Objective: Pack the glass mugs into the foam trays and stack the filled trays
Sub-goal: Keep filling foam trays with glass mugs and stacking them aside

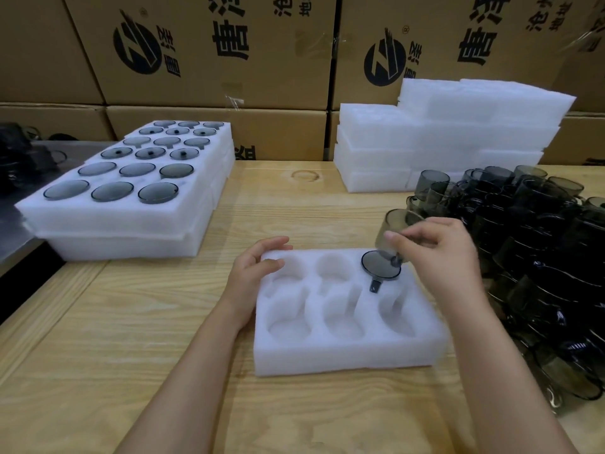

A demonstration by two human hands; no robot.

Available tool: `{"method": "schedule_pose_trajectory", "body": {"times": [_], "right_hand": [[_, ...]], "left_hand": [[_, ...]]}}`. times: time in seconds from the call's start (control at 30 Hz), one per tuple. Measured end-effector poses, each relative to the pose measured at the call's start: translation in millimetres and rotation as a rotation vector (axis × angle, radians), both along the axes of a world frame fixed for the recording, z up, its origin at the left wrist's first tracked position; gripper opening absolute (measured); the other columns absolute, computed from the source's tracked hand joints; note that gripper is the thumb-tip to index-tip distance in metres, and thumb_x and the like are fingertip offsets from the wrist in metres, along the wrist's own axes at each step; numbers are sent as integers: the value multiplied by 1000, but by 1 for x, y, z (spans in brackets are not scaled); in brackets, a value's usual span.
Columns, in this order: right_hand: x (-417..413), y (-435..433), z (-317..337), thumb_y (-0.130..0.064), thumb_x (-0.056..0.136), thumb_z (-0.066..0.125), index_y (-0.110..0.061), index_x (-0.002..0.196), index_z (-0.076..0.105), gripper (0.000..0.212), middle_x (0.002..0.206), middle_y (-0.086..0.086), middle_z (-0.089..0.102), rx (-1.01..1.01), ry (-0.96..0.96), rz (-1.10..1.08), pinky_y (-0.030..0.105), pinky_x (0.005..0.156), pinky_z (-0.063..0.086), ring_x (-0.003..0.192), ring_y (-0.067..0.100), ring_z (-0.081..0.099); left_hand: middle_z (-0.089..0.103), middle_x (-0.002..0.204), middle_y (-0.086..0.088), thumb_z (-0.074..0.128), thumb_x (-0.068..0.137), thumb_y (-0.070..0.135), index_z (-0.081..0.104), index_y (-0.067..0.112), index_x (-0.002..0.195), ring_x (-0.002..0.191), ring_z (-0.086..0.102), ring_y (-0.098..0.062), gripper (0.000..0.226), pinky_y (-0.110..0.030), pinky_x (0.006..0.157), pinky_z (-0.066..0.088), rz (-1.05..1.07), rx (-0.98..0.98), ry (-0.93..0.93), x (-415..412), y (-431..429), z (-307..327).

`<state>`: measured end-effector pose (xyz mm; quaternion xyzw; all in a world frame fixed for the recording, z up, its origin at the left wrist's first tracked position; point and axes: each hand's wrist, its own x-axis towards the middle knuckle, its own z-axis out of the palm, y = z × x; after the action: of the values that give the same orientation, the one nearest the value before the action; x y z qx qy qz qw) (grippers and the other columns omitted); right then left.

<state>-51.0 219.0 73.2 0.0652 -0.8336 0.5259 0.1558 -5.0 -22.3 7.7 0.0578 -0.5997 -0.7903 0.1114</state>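
Behind the six-pocket foam tray (343, 358), brown cardboard boxes (209, 50) with black print form a wall. Under the tray lies a pale, grained wooden desk (131, 322). To the tray's far left sit stacked filled trays (124, 221), with round smoky glass bases set in soft white foam. To its far right is a pile of empty foam slabs (442, 132), and just right of it a heap of dark, translucent glass mugs (537, 257). The left hand (258, 267) curls over the tray's far-left corner and holds it. The right hand (438, 253) grips a tilted smoky mug (393, 231) above the far-right pocket, where a seated mug (380, 265) rests base-up with its handle in the slot.
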Motion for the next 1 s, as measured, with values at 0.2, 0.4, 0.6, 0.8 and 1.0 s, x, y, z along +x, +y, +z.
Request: {"method": "schedule_pose_trajectory", "body": {"times": [0.2,0.4,0.6,0.8,1.0], "right_hand": [[12,-31,-6,-25,72,79,-22,63,66,17,109,0,46,-7,-57,193,9,56,42,81,-11,57],[20,-51,-3,-33,74,76,-35,58,67,18,113,-8,57,48,-37,278,30,90,40,119,6,47],[18,-41,-9,-37,71,76,-32,95,67,26,94,-18,64,-21,-45,320,14,75,41,85,-5,56],[13,-42,-14,-40,71,77,-27,124,58,58,110,-12,63,43,-53,310,17,82,43,99,6,56],[10,-43,-19,-38,75,74,-23,129,57,58,116,-10,61,157,-38,331,18,83,40,95,9,53]], "left_hand": [[61,121,7,64,66,21,63,27,112,116,55,-12,47,-32,96,46,40,-433,63,11,2,18],[45,110,51,68,68,62,37,41,140,115,34,27,82,-24,105,26,-57,-1103,227,17,35,42],[50,104,53,76,73,46,38,40,141,112,43,26,78,-1,91,32,-103,-944,155,12,36,38],[57,131,20,82,67,46,35,47,138,124,42,15,85,-23,106,32,-134,-959,102,11,30,33],[54,134,17,80,74,33,40,31,140,125,42,12,77,-22,106,36,-159,-961,126,12,32,33]]}}
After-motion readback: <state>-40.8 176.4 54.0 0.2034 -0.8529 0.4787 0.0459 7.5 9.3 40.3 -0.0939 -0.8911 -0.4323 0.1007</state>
